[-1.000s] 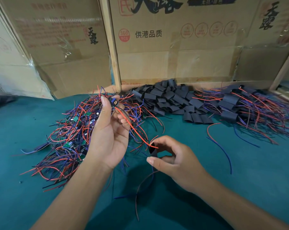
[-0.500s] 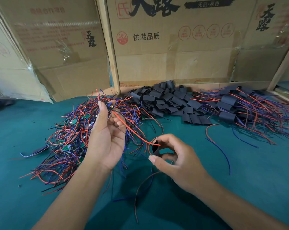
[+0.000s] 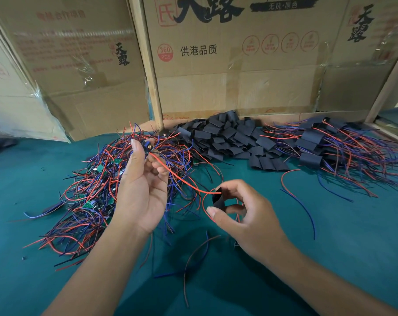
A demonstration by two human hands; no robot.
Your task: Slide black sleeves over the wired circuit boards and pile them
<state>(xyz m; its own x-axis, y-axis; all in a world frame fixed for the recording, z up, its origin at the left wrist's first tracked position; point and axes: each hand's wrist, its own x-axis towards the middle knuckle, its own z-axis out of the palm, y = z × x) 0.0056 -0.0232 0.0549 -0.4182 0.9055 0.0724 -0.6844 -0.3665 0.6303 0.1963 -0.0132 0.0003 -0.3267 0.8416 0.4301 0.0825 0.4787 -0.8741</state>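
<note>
The black sleeve [image 3: 217, 198] is pinched upright by the right hand [image 3: 243, 215], its mouth facing the left hand [image 3: 143, 185]. The circuit board [image 3: 147, 145] is gripped there, its red wire [image 3: 182, 179] now reaching the sleeve.

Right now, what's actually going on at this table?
A person is sleeving wired circuit boards by hand. The left hand holds one small board up by its fingers, its red wire trailing down to the black sleeve pinched open in the right hand. The wire tip is just at the sleeve's mouth; the board is not yet inside. Bare boards lie tangled at left, loose sleeves in the middle, finished ones at right.
</note>
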